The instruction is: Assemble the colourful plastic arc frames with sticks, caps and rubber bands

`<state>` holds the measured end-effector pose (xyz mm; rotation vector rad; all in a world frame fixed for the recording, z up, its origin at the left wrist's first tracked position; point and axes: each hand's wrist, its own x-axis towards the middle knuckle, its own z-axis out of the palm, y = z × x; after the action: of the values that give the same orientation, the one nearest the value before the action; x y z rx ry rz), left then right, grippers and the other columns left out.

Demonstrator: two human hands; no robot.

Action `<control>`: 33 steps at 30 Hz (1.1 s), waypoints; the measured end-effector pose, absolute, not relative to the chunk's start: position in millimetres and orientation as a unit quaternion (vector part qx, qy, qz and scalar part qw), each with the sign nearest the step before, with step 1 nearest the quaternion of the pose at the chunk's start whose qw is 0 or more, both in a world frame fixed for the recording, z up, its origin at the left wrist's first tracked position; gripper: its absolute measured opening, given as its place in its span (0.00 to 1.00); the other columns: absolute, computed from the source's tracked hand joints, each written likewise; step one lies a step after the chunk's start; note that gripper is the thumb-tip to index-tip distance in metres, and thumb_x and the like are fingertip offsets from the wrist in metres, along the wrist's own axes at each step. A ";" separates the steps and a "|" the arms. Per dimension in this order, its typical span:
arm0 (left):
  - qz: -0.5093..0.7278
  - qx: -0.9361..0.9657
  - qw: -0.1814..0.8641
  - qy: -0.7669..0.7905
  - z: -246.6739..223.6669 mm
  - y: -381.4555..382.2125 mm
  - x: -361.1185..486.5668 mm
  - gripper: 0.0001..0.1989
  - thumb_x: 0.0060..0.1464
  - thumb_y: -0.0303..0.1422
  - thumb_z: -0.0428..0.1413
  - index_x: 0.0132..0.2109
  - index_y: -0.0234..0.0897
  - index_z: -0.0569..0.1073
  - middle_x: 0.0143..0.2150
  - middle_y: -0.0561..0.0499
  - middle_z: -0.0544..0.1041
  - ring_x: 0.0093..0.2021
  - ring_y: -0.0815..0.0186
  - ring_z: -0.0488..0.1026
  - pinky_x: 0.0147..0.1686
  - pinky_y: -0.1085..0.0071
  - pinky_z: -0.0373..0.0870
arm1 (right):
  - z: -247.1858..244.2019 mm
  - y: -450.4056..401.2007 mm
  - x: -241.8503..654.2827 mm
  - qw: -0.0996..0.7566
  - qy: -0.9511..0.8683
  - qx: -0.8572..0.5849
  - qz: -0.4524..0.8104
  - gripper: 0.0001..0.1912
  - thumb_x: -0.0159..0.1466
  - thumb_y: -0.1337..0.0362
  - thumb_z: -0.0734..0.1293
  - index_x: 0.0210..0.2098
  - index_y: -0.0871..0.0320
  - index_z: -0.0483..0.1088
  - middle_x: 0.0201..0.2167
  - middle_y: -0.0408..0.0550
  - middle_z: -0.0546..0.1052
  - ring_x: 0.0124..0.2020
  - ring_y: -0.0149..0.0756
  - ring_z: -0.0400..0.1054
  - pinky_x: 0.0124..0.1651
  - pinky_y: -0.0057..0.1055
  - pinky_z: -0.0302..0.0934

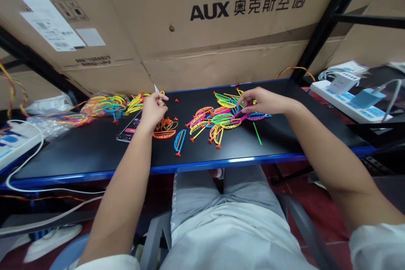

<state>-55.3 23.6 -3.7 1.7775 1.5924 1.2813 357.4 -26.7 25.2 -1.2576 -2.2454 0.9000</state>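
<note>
cardboard box (pixel 221 38): "AUX 奥克斯空调" | phone (pixel 128 131): "00:", rest hidden | labels (pixel 47 23): too small

I count two hands of mine, one left hand (pixel 155 109) and one right hand (pixel 259 100), over one bench (pixel 79 158). Near its front edge lie one loose blue bow (pixel 179 141) and one orange bow (pixel 163 134); right of these, the pile of bows (pixel 221 119) is too tangled for me to number, as are the rubber bands (pixel 167 125). I see one separate green stick (pixel 257 133), one phone (pixel 128 131), and, past the right edge, one power strip (pixel 360 112) carrying two chargers, one white charger (pixel 343 83), one blue charger (pixel 366 98).
</note>
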 end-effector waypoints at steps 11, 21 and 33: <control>0.559 0.487 0.513 0.432 8.5 11.5 -44.9 0.30 0.36 0.14 0.63 0.50 0.34 0.80 0.20 0.66 0.60 0.20 0.77 0.57 0.22 0.78 0.54 | 13.9 -19.5 345.5 0.436 -0.758 -0.414 0.254 0.06 0.60 0.62 0.74 0.36 0.58 0.79 0.27 0.44 0.75 0.28 0.33 0.67 0.33 0.33 0.61; 0.594 0.471 0.555 0.342 12.5 9.8 -39.2 0.37 0.43 0.14 0.60 0.61 0.40 0.73 0.28 0.60 0.79 0.19 0.79 0.58 0.26 0.77 0.63 | -20.3 -17.9 320.8 0.445 -0.794 -0.397 0.116 0.12 0.63 0.67 0.69 0.46 0.57 0.78 0.33 0.47 0.77 0.32 0.37 0.68 0.39 0.35 0.64; 0.707 0.365 0.528 0.299 14.9 21.4 -43.3 0.18 0.51 0.17 0.62 0.46 0.41 0.75 0.32 0.54 0.83 0.26 0.74 0.76 0.29 0.80 0.74 | -34.3 -14.8 314.5 0.454 -0.778 -0.406 0.151 0.21 0.63 0.66 0.70 0.56 0.56 0.73 0.33 0.45 0.76 0.34 0.40 0.72 0.41 0.38 0.69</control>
<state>-43.3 21.4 14.9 0.8712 0.7137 1.6884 314.5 -14.8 -34.3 -1.0024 -1.9209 0.3727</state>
